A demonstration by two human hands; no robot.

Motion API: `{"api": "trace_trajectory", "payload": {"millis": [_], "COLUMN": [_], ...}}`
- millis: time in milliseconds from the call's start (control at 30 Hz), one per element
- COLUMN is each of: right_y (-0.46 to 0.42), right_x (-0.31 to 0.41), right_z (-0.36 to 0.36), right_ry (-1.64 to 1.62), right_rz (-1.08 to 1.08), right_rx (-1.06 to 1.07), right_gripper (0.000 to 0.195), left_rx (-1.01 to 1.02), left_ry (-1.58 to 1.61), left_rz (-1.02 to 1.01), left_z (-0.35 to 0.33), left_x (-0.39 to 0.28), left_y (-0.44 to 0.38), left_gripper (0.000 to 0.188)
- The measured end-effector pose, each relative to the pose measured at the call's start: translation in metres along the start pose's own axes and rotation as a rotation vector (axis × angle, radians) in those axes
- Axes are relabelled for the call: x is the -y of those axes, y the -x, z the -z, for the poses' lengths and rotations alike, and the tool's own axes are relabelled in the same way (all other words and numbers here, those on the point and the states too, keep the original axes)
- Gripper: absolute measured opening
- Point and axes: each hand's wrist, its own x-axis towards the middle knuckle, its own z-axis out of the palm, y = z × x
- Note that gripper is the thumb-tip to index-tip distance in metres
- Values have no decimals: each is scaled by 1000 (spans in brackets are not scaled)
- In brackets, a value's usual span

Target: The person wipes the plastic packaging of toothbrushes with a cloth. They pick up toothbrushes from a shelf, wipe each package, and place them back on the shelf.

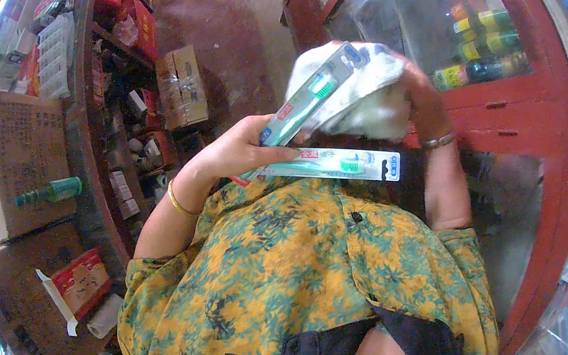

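My left hand (244, 147) grips two toothbrushes in clear blister packs. The upper pack (306, 101) slants up to the right, and the lower pack (339, 165) points right, so the two fan apart. Both brushes have green bristles. A pale cloth (350, 108) is bunched behind the upper pack, with my right hand (416, 88) at its right side. That hand is blurred and its fingers are mostly hidden by the cloth, which seems to be held in it.
A red-framed glass cabinet (491, 99) with bottles (488, 45) stands on the right. Stocked shelves (144, 110) and a cardboard box (181, 87) are on the left. Farther left, a green bottle (63, 190) lies near a large carton (28, 159).
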Motion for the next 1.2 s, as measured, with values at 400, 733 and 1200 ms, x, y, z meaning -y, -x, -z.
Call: {"api": "trace_trajectory", "payload": {"millis": [400,733,1200], "right_y": [-23,-17,-32], "right_x": [-30,0,18], "right_z": [-33,5,25], "right_ry": [60,135,431], "right_rz": [113,1,276], "right_rx": [-397,-110,-299], "right_gripper": [22,32,23], "left_rx": [-49,-19,-32], "left_ry": [-101,-128,126], "left_rz": [108,113,211], "left_z": [-9,-9,74], "left_x": [10,4,79], "left_y": [-15,4,24], "left_gripper": [9,12,88]}}
